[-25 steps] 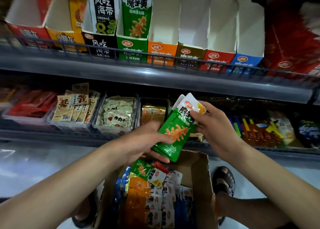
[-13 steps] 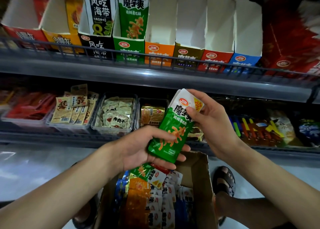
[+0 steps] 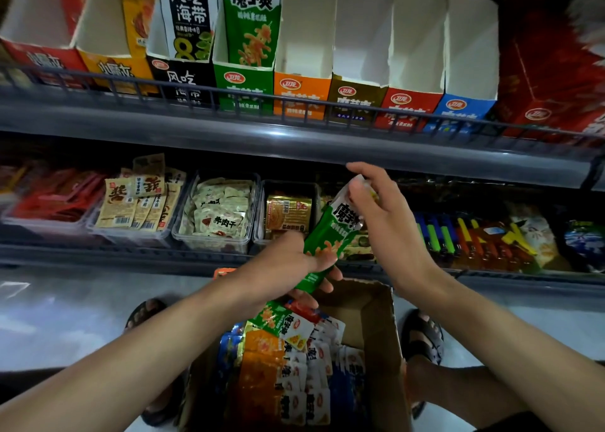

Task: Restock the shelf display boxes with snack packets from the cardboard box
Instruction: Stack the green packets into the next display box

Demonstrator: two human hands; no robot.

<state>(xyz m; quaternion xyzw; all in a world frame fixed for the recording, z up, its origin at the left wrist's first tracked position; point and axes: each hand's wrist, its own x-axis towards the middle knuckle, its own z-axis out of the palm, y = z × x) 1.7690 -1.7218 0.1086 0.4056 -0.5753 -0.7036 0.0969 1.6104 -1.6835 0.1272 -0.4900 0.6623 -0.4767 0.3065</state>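
We see dim, bluish light, glare on the shelf rail [image 3: 278, 133], motion blur top right, wide-angle bending at edges.

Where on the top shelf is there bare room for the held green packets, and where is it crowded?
Free: the orange box, brown box, red box and blue box, between the green box and the red carton, show only bare white walls. Crowded: the green box and black box each hold an upright packet; the lower trays are full.
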